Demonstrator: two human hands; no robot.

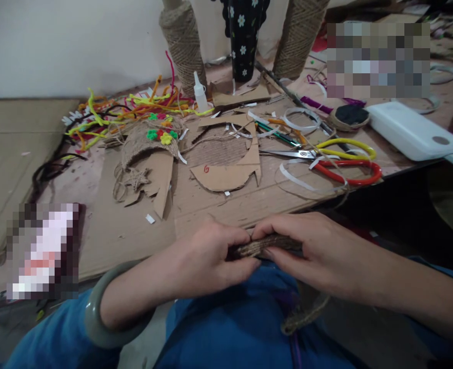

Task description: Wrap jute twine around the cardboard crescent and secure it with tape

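My left hand (214, 256) and my right hand (307, 246) meet in front of my body at the table's front edge. Between their thumbs and fingers they pinch a brown strip wrapped in twine (255, 248). Part of it is covered by my fingers. A curved twine-covered end (303, 320) hangs below my right hand; whether it belongs to the same piece I cannot tell. Scissors (322, 159) with one yellow and one red handle lie on the cardboard beyond my right hand. A cut cardboard piece (226, 177) with a curved edge lies ahead of my hands.
Twine spools (183, 46) stand at the back beside a black flowered object (243, 41). Further items include a small glue bottle (200, 95), colourful pipe cleaners (134, 105), a twine piece with flowers (149, 141), a twine star (137, 179) and a white power bank (413, 130).
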